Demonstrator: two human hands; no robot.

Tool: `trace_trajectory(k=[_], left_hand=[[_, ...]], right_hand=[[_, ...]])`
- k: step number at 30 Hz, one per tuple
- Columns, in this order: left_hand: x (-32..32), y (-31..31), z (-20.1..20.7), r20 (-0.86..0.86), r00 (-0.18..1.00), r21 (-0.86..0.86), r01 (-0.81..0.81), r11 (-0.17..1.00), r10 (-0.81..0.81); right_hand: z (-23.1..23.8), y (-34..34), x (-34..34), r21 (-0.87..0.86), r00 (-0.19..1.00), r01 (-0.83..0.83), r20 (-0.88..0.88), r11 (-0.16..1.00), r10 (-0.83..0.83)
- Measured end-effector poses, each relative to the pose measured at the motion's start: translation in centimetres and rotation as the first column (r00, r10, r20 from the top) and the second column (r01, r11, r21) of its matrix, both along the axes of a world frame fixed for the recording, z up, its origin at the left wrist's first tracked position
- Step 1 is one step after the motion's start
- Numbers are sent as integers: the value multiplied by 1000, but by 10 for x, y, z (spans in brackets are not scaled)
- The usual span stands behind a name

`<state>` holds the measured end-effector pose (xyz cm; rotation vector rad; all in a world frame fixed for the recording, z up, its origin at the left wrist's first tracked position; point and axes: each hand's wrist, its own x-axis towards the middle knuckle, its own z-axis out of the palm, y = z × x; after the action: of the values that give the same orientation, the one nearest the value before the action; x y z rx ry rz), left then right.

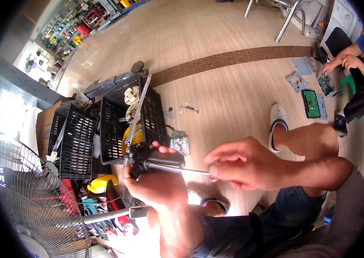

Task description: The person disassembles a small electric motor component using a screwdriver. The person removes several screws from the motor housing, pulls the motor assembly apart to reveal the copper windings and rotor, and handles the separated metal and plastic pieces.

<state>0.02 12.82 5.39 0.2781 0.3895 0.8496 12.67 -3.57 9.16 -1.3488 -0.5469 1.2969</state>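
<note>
My left hand (160, 189) is closed around a black motor-like part (164, 158) with a rounded housing, held above the floor. A long, thin metal strip (139, 105) rises from its far side, over the crate. From the part a slim shiny rod (195, 171) points right, toward my right hand (250, 165). The thumb and fingers of that hand pinch at the rod's far end, and the exact grip is partly hidden by the fingers.
Black plastic crates (158, 114) stand at the left, one holding white round parts and yellow material. A wire fan guard (35, 198) fills the lower left. Small parts (179, 144) lie on the floor. At right, another person's hands (341, 64) work beside green circuit boards (311, 104).
</note>
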Motion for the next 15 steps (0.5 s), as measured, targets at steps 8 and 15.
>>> trace_trajectory(k=[8,15], left_hand=[[-2,2,-4,13,999,-3,-34,999,34],[-4,3,1,-25,998,-5,-59,998,59]], right_hand=[[-26,5,-7,307,149,-244,949,920,-278],[-20,9,-9,392,762,-47,609,919,-220]])
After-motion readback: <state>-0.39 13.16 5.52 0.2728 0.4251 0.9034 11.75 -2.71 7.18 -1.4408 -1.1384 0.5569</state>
